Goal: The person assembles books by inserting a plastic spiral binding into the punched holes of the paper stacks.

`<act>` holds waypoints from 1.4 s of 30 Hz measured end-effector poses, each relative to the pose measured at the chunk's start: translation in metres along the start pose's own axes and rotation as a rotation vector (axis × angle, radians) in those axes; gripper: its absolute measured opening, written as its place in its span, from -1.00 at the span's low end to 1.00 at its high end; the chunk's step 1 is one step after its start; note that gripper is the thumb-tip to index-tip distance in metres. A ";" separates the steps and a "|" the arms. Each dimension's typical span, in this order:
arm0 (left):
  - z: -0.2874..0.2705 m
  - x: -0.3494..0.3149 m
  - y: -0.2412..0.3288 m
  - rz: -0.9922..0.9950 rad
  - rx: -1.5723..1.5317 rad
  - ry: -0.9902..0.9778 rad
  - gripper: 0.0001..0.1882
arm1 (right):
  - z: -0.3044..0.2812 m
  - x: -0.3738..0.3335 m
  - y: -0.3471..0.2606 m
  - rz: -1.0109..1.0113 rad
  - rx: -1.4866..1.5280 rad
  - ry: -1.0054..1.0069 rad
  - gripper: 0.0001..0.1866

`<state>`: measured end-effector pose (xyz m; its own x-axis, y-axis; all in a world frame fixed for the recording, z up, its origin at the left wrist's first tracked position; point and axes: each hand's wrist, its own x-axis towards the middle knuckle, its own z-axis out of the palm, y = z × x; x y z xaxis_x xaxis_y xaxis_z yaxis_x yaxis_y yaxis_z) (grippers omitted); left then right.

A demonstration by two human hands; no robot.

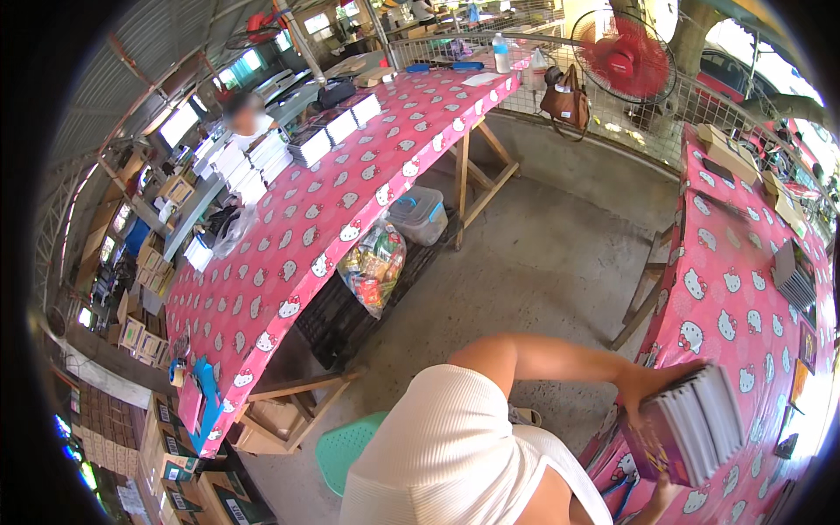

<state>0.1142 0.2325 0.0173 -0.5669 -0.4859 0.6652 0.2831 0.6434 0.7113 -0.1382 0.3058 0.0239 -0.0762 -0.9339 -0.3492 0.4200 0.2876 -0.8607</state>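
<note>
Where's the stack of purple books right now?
In the head view, the stack of purple books is at lower right, between the left hand and right hand, by the pink table on that side.

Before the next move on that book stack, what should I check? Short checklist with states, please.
1. Left hand gripping the purple-covered books: ok, it grasps them from the upper-left side.
2. Right hand supporting them: cannot tell; it is at their lower edge, partly hidden.
3. Books kept together: ok, packed side by side as one block.
4. Weight off the pink patterned tablecloth: cannot tell; the block's underside is hidden.
5. Gap to the other book stack on that table: ok, tablecloth shows between them.
6. Mint-green perforated stool apart from the feet: cannot tell; the body hides part of it.
</note>
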 end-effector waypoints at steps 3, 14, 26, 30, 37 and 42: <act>0.019 -0.019 -0.010 -0.020 0.038 0.067 0.55 | 0.010 0.001 0.009 0.040 -0.008 -0.058 -0.35; 0.014 -0.020 -0.026 -0.009 0.414 0.021 0.63 | 0.009 -0.006 0.016 0.022 -0.020 -0.048 -0.39; -0.089 -0.043 0.066 -1.106 -0.985 0.694 -0.33 | 0.150 0.033 0.050 0.105 -0.074 -0.229 -0.46; -0.151 -0.092 0.083 -1.198 -1.047 0.725 -0.58 | 0.224 0.051 0.066 0.277 -0.162 -0.352 -0.54; -0.245 -0.099 0.058 -1.282 -0.943 0.822 -0.55 | 0.296 0.108 0.066 0.605 0.101 -0.312 -0.49; -0.281 -0.061 0.002 -1.434 -0.977 0.628 -0.60 | 0.292 0.137 0.069 0.463 0.226 -0.173 -0.45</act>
<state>0.3662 0.0970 0.0417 -0.4760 -0.5543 -0.6827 0.3249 -0.8323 0.4492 0.1444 0.1354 0.0251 0.3050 -0.7471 -0.5906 0.5600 0.6423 -0.5233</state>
